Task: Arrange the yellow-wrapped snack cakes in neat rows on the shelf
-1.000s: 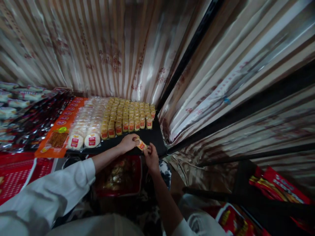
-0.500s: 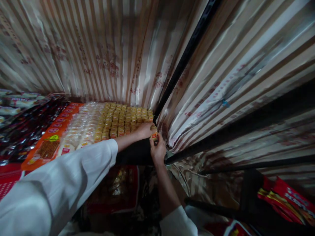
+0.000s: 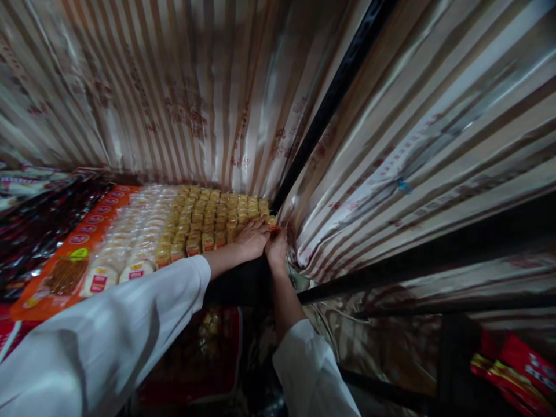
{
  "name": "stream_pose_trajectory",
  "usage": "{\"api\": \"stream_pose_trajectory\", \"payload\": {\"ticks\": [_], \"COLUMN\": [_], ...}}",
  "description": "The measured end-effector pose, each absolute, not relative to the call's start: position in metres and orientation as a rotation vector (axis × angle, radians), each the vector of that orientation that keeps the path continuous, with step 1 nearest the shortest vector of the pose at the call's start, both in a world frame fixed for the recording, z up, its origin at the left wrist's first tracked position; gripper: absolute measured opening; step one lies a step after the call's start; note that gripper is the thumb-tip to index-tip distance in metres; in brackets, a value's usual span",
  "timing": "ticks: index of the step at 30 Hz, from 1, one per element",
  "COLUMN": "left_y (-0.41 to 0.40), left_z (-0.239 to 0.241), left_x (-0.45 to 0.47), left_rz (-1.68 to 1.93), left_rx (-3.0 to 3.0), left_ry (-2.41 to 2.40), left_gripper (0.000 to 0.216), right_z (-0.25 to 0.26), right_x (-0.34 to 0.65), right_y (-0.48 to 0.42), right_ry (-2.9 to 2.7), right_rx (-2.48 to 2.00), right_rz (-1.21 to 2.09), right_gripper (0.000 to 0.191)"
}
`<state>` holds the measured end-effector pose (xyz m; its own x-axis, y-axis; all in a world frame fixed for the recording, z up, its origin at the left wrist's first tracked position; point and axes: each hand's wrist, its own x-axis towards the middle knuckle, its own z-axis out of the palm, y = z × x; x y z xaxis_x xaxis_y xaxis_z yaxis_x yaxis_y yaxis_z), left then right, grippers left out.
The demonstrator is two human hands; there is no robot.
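Rows of small yellow wrapped snack packets [image 3: 197,223] stand close together on the shelf. My left hand [image 3: 253,238] lies across the right end of these rows, its fingers stretched out over the packets. Beside it, at the shelf's right corner, my right hand [image 3: 277,250] has its fingers closed around a small yellow and red snack packet [image 3: 273,221]. That packet sits at the end of the rows, close to the black upright post, and is partly hidden by my fingers.
Left of the rows stand clear-wrapped white packets [image 3: 136,231], an orange snack bag [image 3: 69,269] and dark shiny bags [image 3: 35,237]. Striped sheeting [image 3: 195,87] hangs behind. A black post [image 3: 321,127] rises at the corner. Red packets [image 3: 521,370] are at lower right.
My right hand has moved the packet forward to the end of the rows. The left hand has let go of the packet and flattened over the rows.
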<state>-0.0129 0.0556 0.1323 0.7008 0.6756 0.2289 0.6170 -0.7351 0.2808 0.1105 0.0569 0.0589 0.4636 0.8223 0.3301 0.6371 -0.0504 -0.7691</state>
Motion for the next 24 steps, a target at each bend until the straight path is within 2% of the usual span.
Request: {"api": "stream_pose_trajectory", "payload": {"ticks": [8, 24], "left_y": [0.062, 0.059], "left_z": [0.120, 0.093], "left_x": [-0.020, -0.018], "left_rz": [0.327, 0.329], "left_rx": [2.859, 2.895], "left_ry": [1.057, 1.079], "left_gripper": [0.037, 0.045], "right_z": [0.049, 0.042], "right_x": [0.110, 0.111], "right_y": [0.074, 0.075], "right_ry": [-1.266, -1.297], "right_rx": [-1.757, -1.576], "right_rz": [0.312, 0.299], "right_gripper": [0.025, 0.026]}}
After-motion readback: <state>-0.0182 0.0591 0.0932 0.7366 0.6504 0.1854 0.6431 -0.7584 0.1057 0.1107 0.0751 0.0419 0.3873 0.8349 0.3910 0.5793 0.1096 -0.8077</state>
